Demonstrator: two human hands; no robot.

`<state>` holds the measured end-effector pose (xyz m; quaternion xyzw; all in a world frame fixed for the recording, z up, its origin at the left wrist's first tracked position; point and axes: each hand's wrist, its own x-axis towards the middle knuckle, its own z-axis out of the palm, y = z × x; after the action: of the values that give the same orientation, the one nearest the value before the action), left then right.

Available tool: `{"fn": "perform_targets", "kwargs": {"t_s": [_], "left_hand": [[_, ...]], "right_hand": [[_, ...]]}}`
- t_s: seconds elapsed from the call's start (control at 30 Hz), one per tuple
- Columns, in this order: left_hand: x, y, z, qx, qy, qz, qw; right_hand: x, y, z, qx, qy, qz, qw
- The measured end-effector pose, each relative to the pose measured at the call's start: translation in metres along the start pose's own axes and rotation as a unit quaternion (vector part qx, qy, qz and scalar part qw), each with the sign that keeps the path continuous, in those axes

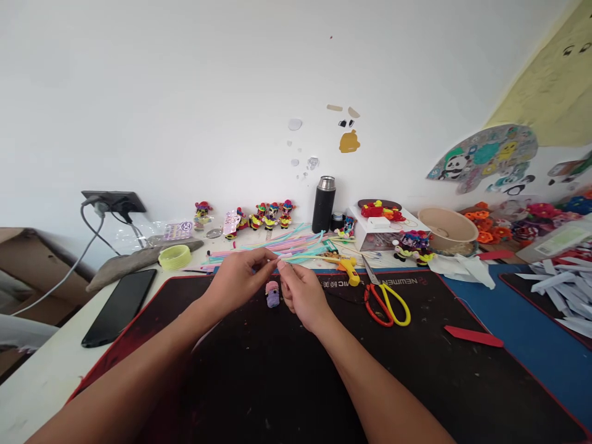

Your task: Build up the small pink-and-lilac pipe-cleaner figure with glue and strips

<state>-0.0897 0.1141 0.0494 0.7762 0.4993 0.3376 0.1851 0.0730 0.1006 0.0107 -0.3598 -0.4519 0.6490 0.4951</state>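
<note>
Left hand (pixel 245 274) and right hand (pixel 306 295) meet, each grip pinching a pale strand (pixel 285 254). A purple-pink piece (pixel 272 296) rests nearby on the mat (pixel 272 382).

Left grip (pixel 238 275) and right grip (pixel 307 297) mostly hide a pale piece (pixel 282 258).

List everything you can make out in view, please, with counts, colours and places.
black mat: one, red-edged, centre
small piece: one, pink and purple, on black mat
craft stems: many, pastel, behind black mat
scissors: one pair, red and yellow handles, right of centre
glue gun: one, yellow, left of scissors
phone: one, black, left
coil: one, yellow-green, left
figurines: several, multicoloured, back
flask: one, black, back
bowl: one, beige, back right
flowers: several, orange and others, far right
paper strips: many, white, far right
left hand, right hand: one each, bare, fingertips at a pale piece, centre
</note>
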Motion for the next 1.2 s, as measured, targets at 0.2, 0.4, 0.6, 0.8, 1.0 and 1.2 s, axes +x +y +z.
{"fn": "perform_targets", "kwargs": {"t_s": [0.2, 0.4, 0.6, 0.8, 1.0, 1.2], "left_hand": [[-0.002, 0.001, 0.0, 0.032, 0.005, 0.043, 0.999], [-0.003, -0.004, 0.003, 0.098, 0.033, 0.096, 0.99], [-0.003, -0.01, 0.005, 0.168, 0.06, 0.156, 0.971], [-0.003, -0.013, 0.004, 0.245, 0.085, 0.237, 0.936], [-0.002, -0.012, 0.002, 0.282, 0.094, 0.286, 0.911], [-0.002, -0.013, -0.002, 0.314, 0.098, 0.326, 0.886]], "right_hand": [[0.003, 0.005, -0.001, -0.025, 0.039, -0.004, 0.999], [0.003, 0.009, 0.0, -0.031, 0.053, 0.007, 0.998], [0.002, 0.008, 0.002, -0.028, 0.064, 0.015, 0.997], [0.002, 0.004, 0.004, -0.027, 0.062, 0.014, 0.998], [0.002, 0.002, 0.005, -0.02, 0.062, 0.015, 0.998], [0.001, 0.001, 0.005, -0.011, 0.065, 0.022, 0.998]]}}
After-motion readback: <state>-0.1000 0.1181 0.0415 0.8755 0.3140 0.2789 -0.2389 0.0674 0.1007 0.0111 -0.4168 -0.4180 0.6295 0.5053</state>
